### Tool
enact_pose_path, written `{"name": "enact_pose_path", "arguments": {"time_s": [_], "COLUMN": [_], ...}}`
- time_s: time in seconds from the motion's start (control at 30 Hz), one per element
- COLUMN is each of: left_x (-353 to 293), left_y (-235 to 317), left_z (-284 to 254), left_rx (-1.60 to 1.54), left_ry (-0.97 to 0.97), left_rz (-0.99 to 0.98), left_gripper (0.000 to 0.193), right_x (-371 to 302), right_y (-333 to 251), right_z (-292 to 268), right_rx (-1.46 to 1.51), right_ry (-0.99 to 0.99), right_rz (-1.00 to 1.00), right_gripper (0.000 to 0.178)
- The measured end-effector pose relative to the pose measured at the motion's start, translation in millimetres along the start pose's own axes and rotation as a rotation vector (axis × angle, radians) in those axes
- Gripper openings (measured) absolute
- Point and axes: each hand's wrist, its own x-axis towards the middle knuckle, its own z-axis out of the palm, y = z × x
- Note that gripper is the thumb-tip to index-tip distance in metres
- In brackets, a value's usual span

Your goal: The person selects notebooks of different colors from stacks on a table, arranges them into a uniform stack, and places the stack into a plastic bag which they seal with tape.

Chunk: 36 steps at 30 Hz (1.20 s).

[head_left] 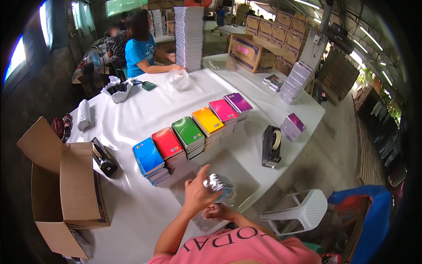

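Note:
A small bundle of notebooks in shiny clear plastic [220, 184] lies near the table's front edge, in front of me. My left hand [199, 192] is at its left side, index finger raised and thumb apart, over the bundle's near-left edge. Just below the bundle, my right hand [217, 211] is closed with curled fingers; what they pinch is hidden. Clear plastic sheets [239, 169] lie flat under and around the bundle. Beyond stands a diagonal row of spiral notebook stacks: blue [148, 155], red [167, 141], green [188, 131], yellow [207, 120], pink [223, 110] and purple [238, 102].
Black tape dispensers stand at right [271, 147] and left [103, 157]. An open cardboard box [81, 185] is at the left edge. A purple notebook stack [293, 126] sits at right; a white stool [303, 207] stands beside the table. A co-worker [143, 53] stands by a tall stack [189, 39].

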Motion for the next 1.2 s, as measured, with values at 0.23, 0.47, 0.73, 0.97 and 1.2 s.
{"name": "enact_pose_path", "arguments": {"time_s": [0.23,0.47,0.73,0.97,1.2], "left_x": [-84,-63,-43,-110,-107], "left_y": [-73,-28,-15,-65,-63], "left_z": [32,14,-25,47,30], "left_rx": [0.007,-0.068,0.320,0.224,0.200], "left_ry": [0.014,0.352,0.397,0.421,0.318], "left_rz": [-0.092,0.073,0.521,0.066,0.136], "left_gripper": [0.091,0.083,0.044,0.070,0.074], "right_x": [1,-16,-33,-31,-25], "right_y": [-57,-100,-159,-55,-79], "right_z": [-32,-36,-42,-60,-59], "right_rx": [0.072,-0.444,-0.706,-0.827,-1.013], "right_ry": [0.053,0.141,0.024,0.252,0.128], "right_rz": [-0.491,-0.789,-0.901,-0.740,-0.854], "right_gripper": [0.077,0.058,0.031,0.064,0.063]}}
